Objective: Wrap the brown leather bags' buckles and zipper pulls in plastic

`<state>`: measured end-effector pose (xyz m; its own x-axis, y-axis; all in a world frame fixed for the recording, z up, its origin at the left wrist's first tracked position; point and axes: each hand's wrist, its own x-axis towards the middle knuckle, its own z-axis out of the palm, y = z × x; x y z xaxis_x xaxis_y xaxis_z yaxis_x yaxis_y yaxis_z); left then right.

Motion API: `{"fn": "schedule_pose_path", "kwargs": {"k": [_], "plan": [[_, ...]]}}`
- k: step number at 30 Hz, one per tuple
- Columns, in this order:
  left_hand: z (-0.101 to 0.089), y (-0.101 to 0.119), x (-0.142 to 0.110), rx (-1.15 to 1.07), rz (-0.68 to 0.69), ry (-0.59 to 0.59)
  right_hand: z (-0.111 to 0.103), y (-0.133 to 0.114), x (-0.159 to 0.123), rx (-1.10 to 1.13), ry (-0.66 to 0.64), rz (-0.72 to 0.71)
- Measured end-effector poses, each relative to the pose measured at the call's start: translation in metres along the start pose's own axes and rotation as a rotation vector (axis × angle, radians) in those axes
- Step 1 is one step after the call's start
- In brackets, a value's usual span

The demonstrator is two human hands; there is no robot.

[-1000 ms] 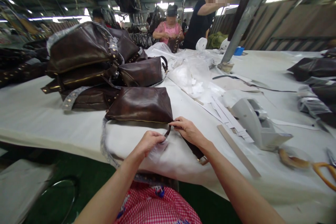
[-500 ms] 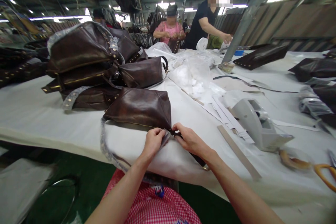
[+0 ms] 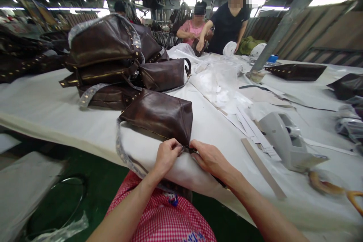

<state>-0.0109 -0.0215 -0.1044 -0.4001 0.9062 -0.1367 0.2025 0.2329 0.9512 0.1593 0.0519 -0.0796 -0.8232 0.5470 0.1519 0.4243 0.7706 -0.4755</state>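
Observation:
A dark brown leather handbag (image 3: 161, 115) lies on its side by the front edge of the white table, its near right corner pointing at my hands. My left hand (image 3: 167, 157) is closed in a pinch just below that corner, on what looks like a bit of clear plastic wrap (image 3: 183, 149). Close beside it, my right hand (image 3: 210, 157) pinches a dark leather strap at the bag's corner. Part of this strap runs hidden under my right forearm. A plastic-wrapped shoulder strap (image 3: 120, 141) hangs from the bag's left end over the table edge toward my lap.
More brown handbags (image 3: 102, 45) are stacked at the left. Plastic sheets (image 3: 215, 75) and paper strips cover the table's middle. At right stand a tape dispenser (image 3: 289, 140), a tape roll (image 3: 323, 183) and orange-handled scissors (image 3: 356, 200). A metal post (image 3: 286, 26) rises behind; people work across the table.
My view has turned slightly left. Both hands stay pinched at the bag's corner, now closer to it. Across the table, the person in black has turned and reaches toward the person in pink.

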Motion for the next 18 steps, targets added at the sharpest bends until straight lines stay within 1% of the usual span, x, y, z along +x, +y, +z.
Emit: {"fn": "schedule_pose_path", "kwargs": {"k": [3, 5, 6, 8, 11, 15, 18], "plan": [[-0.002, 0.002, -0.005, 0.088, 0.081, 0.042, -0.003, -0.005, 0.010, -0.103, 0.164, -0.140], [-0.002, 0.002, -0.006, 0.141, 0.119, 0.054, -0.002, -0.003, 0.019, -0.117, 0.233, -0.208], [-0.002, 0.002, -0.005, 0.176, 0.138, 0.061, 0.000, 0.000, 0.024, -0.108, 0.238, -0.225], [-0.001, 0.001, -0.004, 0.258, 0.171, 0.077, 0.007, 0.008, 0.031, -0.063, 0.202, -0.245], [0.000, 0.001, -0.002, 0.314, 0.180, 0.075, 0.018, 0.020, 0.037, 0.042, 0.161, -0.263], [-0.001, 0.005, -0.004, 0.273, 0.188, 0.004, 0.023, 0.023, 0.036, 0.124, 0.205, -0.238], [-0.007, 0.010, -0.007, 0.351, 0.154, -0.039, 0.021, 0.021, 0.035, 0.156, 0.214, -0.215]]}}
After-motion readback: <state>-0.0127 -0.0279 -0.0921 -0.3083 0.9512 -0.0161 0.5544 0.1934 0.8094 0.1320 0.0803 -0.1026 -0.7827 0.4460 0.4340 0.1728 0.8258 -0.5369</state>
